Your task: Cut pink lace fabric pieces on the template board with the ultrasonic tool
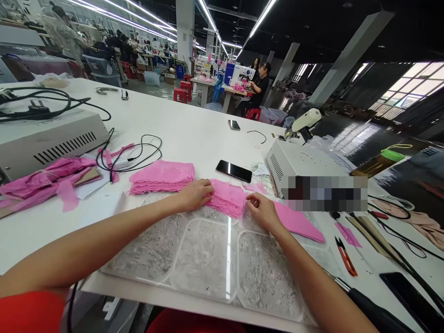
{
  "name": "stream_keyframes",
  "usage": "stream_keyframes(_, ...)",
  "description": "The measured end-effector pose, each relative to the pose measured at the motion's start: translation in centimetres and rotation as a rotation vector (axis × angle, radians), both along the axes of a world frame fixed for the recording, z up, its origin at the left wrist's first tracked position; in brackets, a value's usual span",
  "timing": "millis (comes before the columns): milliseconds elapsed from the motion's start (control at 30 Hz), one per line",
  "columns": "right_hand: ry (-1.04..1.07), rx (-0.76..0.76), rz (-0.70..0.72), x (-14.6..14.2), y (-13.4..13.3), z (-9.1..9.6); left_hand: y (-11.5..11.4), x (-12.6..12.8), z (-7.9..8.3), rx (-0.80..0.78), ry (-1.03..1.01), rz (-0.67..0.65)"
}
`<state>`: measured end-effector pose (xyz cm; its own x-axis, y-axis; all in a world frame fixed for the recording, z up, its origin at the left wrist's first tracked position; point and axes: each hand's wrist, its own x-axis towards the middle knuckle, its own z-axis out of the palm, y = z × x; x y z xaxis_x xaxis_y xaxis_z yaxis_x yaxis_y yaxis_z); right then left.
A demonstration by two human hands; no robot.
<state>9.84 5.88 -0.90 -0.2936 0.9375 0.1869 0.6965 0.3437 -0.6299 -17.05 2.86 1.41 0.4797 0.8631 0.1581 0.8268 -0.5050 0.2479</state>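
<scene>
A middle stack of thin pink fabric pieces (227, 198) lies on a clear plastic mat with rounded panels (206, 259). My left hand (194, 195) is closed at the stack's left edge, its fingertips on the fabric. At the right edge, my right hand (263, 212) has its fingers curled in, thumb near the index finger; whatever is between them is hidden. A taller pink fabric stack (162, 175) with ruffled edges sits beyond my left forearm. To the right of my right hand lies a flat pink fabric stack (300, 223), partly behind my wrist.
A black phone (234, 171) lies beyond the middle stack. Grey metal boxes (55, 141) stand left and right, with cables (138, 152) and bundled pink strips (52, 178) nearby. Orange-handled thread snips (346, 256) and a black-handled tool (374, 310) lie at right. A person (258, 88) sits sewing further off.
</scene>
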Motion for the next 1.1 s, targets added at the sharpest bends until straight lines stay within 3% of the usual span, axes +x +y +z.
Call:
stream_keyframes(233,-0.017,-0.011,0.212,-1.5,-1.9,0.2,0.4,0.2,-0.6,-0.046,-0.051,-0.011)
stream_keyframes(433,0.015,-0.01,0.208,-1.4,-1.3,0.1,1.0,0.1,-0.7,-0.079,-0.126,0.021)
stream_keyframes(600,0.063,0.003,0.182,-0.5,-1.0,1.1,0.6,0.0,0.2,-0.077,-0.18,0.021)
stream_keyframes(933,0.051,-0.004,0.306,0.1,-3.3,2.4,-1.9,-0.4,1.9,-0.094,-0.162,-0.124)
stream_keyframes(1100,-0.008,0.054,0.475,0.4,-5.8,2.3,-5.3,-1.0,2.5,-0.113,-0.119,-0.215)
